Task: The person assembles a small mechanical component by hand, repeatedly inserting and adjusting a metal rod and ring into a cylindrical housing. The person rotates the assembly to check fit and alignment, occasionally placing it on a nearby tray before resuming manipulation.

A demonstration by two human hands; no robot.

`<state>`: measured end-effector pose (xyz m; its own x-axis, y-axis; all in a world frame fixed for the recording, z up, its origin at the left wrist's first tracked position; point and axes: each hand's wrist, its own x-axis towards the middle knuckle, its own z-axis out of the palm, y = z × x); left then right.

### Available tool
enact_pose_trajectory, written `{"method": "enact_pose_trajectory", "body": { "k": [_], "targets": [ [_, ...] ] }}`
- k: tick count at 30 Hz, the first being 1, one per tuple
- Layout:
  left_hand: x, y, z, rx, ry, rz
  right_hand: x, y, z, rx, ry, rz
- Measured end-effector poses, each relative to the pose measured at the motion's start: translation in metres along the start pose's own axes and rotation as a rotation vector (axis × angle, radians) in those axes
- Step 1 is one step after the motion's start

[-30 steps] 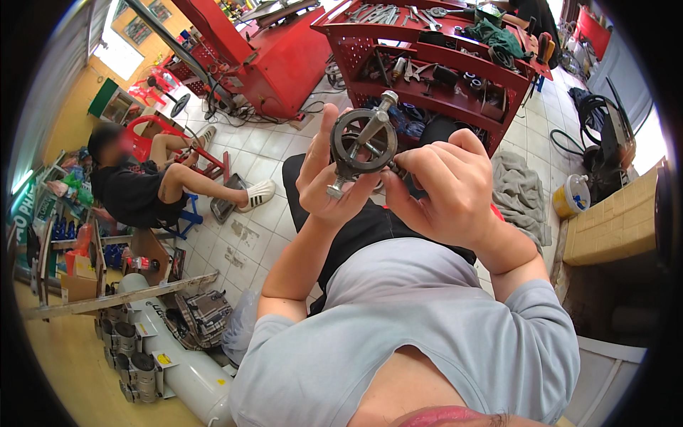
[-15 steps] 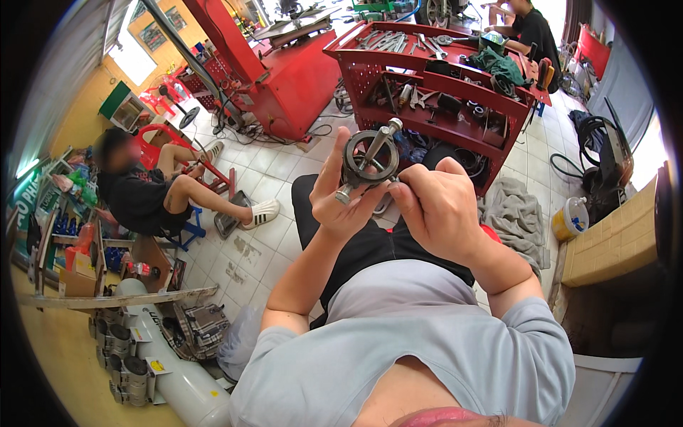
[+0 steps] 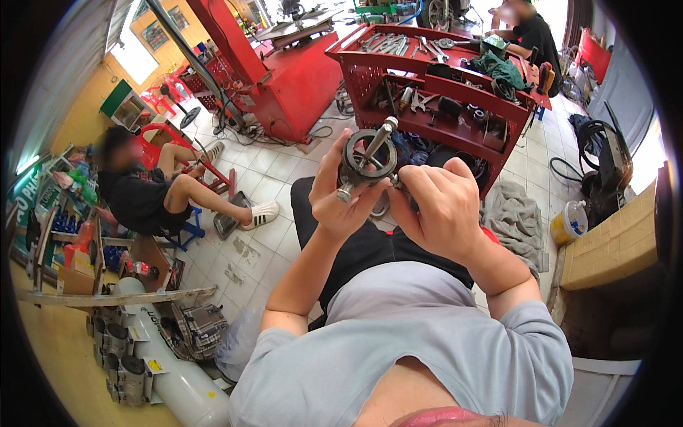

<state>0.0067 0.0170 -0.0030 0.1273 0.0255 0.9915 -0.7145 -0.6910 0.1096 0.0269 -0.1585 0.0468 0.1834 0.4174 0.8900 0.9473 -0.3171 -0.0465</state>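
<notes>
My left hand (image 3: 341, 200) is wrapped round a dark metal ring-shaped part (image 3: 349, 158), holding it up above my lap. A long bright bolt or rod (image 3: 379, 141) crosses the ring's opening at a slant, its thicker end sticking out at the upper right. The shiny round lower end (image 3: 345, 193) shows near my left palm. Close against the ring's right side, my right hand (image 3: 442, 206) is closed in a pinch, thumb against curled forefinger. A small piece at its fingertips is mostly hidden, so I cannot make out what it is.
A red tool cart (image 3: 434, 85) with wrenches and loose parts stands ahead. A seated person (image 3: 146, 188) is at the left; another person (image 3: 537, 39) is beyond the cart. A grey cloth (image 3: 516, 220) and a yellow-and-white bucket (image 3: 568, 223) are on the tiled floor at right.
The ring part and my right fingers have shifted very slightly. Both hands keep the same hold.
</notes>
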Motion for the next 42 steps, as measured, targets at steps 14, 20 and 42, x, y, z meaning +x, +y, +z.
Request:
{"method": "enact_pose_trajectory", "body": {
  "k": [14, 20, 42],
  "targets": [
    [-0.008, 0.003, -0.001, -0.055, -0.006, -0.01, -0.01, -0.002, -0.002, 0.205, -0.124, 0.077],
    [-0.005, 0.002, -0.003, 0.003, -0.005, -0.015, 0.0, -0.006, -0.003, 0.154, -0.026, 0.063],
    [-0.004, 0.002, -0.001, 0.009, -0.008, -0.001, 0.0, -0.004, -0.002, 0.158, 0.037, 0.107]
  ]
}}
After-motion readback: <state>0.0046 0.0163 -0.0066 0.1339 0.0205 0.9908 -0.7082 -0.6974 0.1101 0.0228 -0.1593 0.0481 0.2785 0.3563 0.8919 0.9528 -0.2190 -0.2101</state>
